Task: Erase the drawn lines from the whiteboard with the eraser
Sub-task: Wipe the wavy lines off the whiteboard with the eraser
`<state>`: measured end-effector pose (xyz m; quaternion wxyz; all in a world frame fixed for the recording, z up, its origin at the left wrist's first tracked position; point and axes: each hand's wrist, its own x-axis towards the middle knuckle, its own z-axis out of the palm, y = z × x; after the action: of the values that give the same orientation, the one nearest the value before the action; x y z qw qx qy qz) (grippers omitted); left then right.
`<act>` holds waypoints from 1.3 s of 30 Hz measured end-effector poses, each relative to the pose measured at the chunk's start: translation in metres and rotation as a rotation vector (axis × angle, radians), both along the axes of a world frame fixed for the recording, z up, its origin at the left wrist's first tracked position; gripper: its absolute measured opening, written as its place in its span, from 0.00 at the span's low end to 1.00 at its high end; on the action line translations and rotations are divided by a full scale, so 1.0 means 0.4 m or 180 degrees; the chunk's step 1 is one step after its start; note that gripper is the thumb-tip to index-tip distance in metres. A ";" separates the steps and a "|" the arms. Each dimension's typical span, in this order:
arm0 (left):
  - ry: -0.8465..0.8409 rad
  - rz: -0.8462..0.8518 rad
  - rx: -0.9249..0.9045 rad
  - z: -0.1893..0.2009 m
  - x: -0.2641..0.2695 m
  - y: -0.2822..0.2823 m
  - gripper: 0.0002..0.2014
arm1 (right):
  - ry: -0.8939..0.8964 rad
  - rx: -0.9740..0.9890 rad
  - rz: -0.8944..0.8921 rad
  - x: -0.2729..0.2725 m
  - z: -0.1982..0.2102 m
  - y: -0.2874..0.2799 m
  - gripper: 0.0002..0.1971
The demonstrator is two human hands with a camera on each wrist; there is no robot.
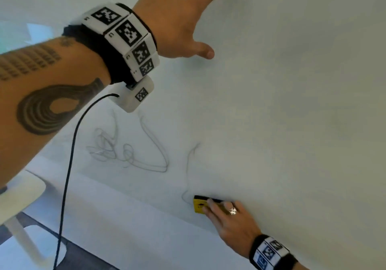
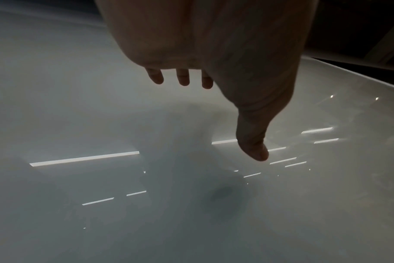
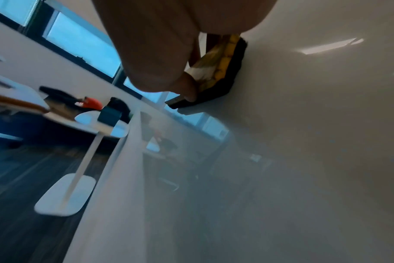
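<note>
A whiteboard (image 1: 282, 102) fills the head view. Faint grey scribbled lines (image 1: 129, 150) loop across its lower left part, and a thin stroke (image 1: 189, 165) runs down towards the eraser. The eraser (image 1: 200, 204) is yellow with a black felt pad (image 3: 234, 71) lying flat against the board. My right hand (image 1: 225, 217) grips it with fingers curled over its back, just right of the stroke's lower end. My left hand (image 1: 179, 17) is spread with straight fingers on the board higher up, thumb (image 2: 254, 142) extended, holding nothing.
A white side table (image 3: 79, 160) on a thin post with a flat base stands on dark flooring beside the board's edge. A black cable (image 1: 66, 175) hangs from my left wrist device. Windows (image 3: 79, 42) lie beyond.
</note>
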<state>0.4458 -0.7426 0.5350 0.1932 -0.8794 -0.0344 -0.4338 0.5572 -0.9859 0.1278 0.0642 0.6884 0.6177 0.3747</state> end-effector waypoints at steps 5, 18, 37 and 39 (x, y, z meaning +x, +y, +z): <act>0.0089 0.0119 0.0063 0.001 -0.018 0.101 0.51 | -0.0027 0.1411 -0.0126 -0.011 0.267 0.073 0.27; 0.0186 0.0016 -0.0066 -0.002 0.009 0.151 0.51 | 0.0112 -0.0195 -0.0145 -0.016 -0.062 0.058 0.21; 0.0010 -0.0144 0.0400 0.014 0.020 0.166 0.55 | -0.0006 0.1792 -0.0332 -0.074 0.248 0.275 0.27; 0.0030 -0.0166 0.0388 0.009 0.022 0.169 0.55 | 0.0016 0.2312 -0.0389 -0.081 0.319 0.339 0.29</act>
<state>0.4548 -0.6748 0.5387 0.2352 -0.8686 0.0159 -0.4359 0.5249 -0.8504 0.2554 -0.1637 0.7029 0.4022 0.5633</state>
